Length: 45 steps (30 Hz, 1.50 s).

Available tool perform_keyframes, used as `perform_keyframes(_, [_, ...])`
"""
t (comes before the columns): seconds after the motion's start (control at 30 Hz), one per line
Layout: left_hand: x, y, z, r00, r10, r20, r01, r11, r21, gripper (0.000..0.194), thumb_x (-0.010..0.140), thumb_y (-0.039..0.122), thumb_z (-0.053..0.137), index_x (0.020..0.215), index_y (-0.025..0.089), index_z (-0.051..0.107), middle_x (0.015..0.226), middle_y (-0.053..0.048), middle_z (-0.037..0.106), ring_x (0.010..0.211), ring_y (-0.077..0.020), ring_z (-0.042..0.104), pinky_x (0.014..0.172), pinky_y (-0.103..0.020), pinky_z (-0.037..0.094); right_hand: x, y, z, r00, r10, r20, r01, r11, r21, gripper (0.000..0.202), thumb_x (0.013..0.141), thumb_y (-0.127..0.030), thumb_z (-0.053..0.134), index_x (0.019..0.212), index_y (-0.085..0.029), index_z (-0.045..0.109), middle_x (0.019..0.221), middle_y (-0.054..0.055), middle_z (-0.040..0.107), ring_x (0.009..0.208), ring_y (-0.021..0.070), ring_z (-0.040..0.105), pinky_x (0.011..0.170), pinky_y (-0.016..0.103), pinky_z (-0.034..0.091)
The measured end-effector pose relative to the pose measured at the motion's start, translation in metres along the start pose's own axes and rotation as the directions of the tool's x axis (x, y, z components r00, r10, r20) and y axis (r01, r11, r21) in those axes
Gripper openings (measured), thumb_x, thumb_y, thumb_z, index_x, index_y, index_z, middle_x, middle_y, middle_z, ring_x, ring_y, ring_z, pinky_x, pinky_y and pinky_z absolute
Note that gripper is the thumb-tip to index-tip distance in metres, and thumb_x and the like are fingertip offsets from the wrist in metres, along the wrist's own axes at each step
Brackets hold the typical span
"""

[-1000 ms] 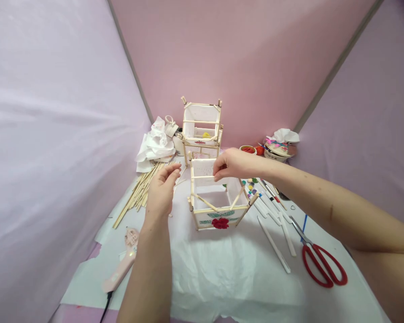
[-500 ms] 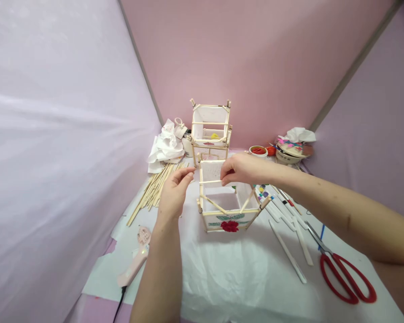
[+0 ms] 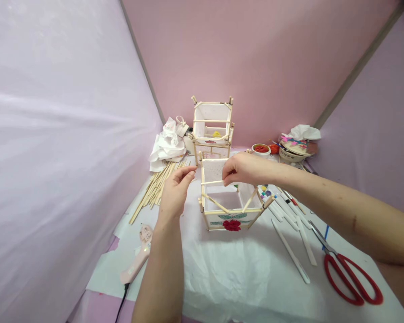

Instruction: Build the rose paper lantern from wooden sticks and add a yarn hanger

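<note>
The right hand (image 3: 240, 167) pinches a thin stick (image 3: 212, 183) across the top of the box (image 3: 235, 211). The left hand (image 3: 174, 190) is near the box's left edge; I can't tell if its fingers hold anything. Wide white paper (image 3: 239, 278) stretches in front.

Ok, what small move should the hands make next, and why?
Probably bring the left hand in to steady the near frame on its left side: the right hand appears to pinch the thin stick across the opening, while the left is beside the frame, not gripping it.
</note>
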State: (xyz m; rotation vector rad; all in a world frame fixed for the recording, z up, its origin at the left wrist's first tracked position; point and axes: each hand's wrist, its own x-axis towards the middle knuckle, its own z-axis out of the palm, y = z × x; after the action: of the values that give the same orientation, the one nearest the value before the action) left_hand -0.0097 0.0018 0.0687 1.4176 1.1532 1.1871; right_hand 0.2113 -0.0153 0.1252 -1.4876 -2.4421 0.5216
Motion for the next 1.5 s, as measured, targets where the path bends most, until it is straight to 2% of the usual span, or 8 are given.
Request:
perform_keyframes(0.23, [-0.003, 0.004, 0.0, 1.0, 0.015, 0.015, -0.015, 0.998, 0.06, 0.023, 0.078, 0.033, 0.063, 0.096, 0.021, 0.071, 0.094, -0.005, 0.069, 0.089, -0.018, 0.061, 0.078, -0.029, 0.045, -0.002, -0.001, 0.0, 1.0, -0.02, -0.02, 0.02, 1.0, 0.02, 0.011, 0.073, -0.032, 0.067, 0.074, -0.025, 0.075, 0.072, 0.0, 0.07, 0.064, 0.0145, 0.057, 0.059, 0.026, 0.034])
perform_keyframes(0.37, [-0.005, 0.007, -0.002, 0.999, 0.032, 0.039, -0.035, 0.997, 0.067, 0.024, 0.078, 0.036, 0.063, 0.095, 0.021, 0.071, 0.094, -0.005, 0.069, 0.087, -0.0181, 0.061, 0.076, -0.028, 0.045, -0.021, -0.004, -0.013, 0.987, 0.011, -0.163, 0.005, 0.995, 0.097, 0.019, 0.075, -0.038, 0.066, 0.085, -0.025, 0.076, 0.083, 0.001, 0.071, 0.072, 0.0165, 0.06, 0.065, 0.027, 0.039])
perform_keyframes(0.53, [-0.009, 0.012, -0.006, 0.996, 0.074, 0.044, -0.078, 0.992, 0.099, 0.03, 0.077, 0.043, 0.064, 0.095, 0.02, 0.07, 0.089, -0.005, 0.069, 0.079, -0.0183, 0.06, 0.07, -0.028, 0.045, -0.073, 0.002, -0.019, 0.835, 0.255, -0.487, -0.114, 0.947, 0.3, 0.025, 0.081, -0.038, 0.059, 0.095, -0.023, 0.073, 0.09, 0.003, 0.071, 0.072, 0.0157, 0.059, 0.066, 0.028, 0.042])
perform_keyframes(0.67, [-0.015, 0.018, -0.01, 0.977, 0.198, 0.075, -0.21, 0.95, 0.229, 0.027, 0.078, 0.042, 0.063, 0.094, 0.021, 0.071, 0.095, -0.005, 0.068, 0.082, -0.0189, 0.059, 0.07, -0.028, 0.043, -0.096, 0.014, 0.01, 0.72, 0.424, -0.549, -0.125, 0.858, 0.498, 0.025, 0.08, -0.036, 0.059, 0.093, -0.02, 0.072, 0.092, 0.005, 0.07, 0.077, 0.0181, 0.061, 0.068, 0.03, 0.045])
perform_keyframes(0.87, [-0.017, 0.027, -0.007, 0.931, 0.28, 0.233, -0.358, 0.821, 0.446, 0.022, 0.082, 0.04, 0.058, 0.09, 0.026, 0.073, 0.096, -0.004, 0.063, 0.089, -0.0198, 0.058, 0.078, -0.031, 0.042, -0.093, 0.024, 0.045, 0.712, 0.542, -0.446, -0.125, 0.723, 0.679, 0.025, 0.079, -0.034, 0.058, 0.097, -0.019, 0.069, 0.096, 0.007, 0.07, 0.078, 0.0198, 0.062, 0.066, 0.032, 0.047])
perform_keyframes(1.0, [-0.002, 0.047, 0.003, 0.851, 0.319, 0.417, -0.504, 0.72, 0.477, 0.02, 0.082, 0.038, 0.058, 0.087, 0.027, 0.074, 0.095, -0.005, 0.064, 0.09, -0.0208, 0.059, 0.081, -0.032, 0.043, -0.096, 0.025, 0.048, 0.711, 0.565, -0.418, -0.114, 0.68, 0.725, 0.025, 0.079, -0.037, 0.058, 0.096, -0.02, 0.067, 0.092, 0.006, 0.07, 0.079, 0.0192, 0.062, 0.069, 0.031, 0.047])
perform_keyframes(1.27, [0.036, 0.089, 0.044, 0.535, 0.142, 0.833, -0.761, 0.508, 0.403, 0.02, 0.078, 0.029, 0.06, 0.091, 0.028, 0.075, 0.091, -0.004, 0.072, 0.083, -0.0216, 0.063, 0.074, -0.031, 0.044, -0.102, 0.019, 0.062, 0.728, 0.608, -0.316, -0.137, 0.582, 0.802, 0.023, 0.078, -0.037, 0.059, 0.09, -0.019, 0.068, 0.081, 0.003, 0.066, 0.074, 0.0169, 0.058, 0.066, 0.029, 0.042])
perform_keyframes(1.5, [0.037, 0.08, 0.06, 0.507, 0.048, 0.861, -0.769, 0.477, 0.426, 0.017, 0.07, 0.026, 0.063, 0.081, 0.029, 0.075, 0.077, -0.003, 0.073, 0.068, -0.02, 0.063, 0.062, -0.028, 0.041, -0.1, 0.01, 0.071, 0.76, 0.577, -0.3, -0.09, 0.55, 0.83, 0.026, 0.081, -0.044, 0.055, 0.079, -0.019, 0.064, 0.071, 0.0, 0.061, 0.061, 0.0135, 0.051, 0.057, 0.026, 0.037])
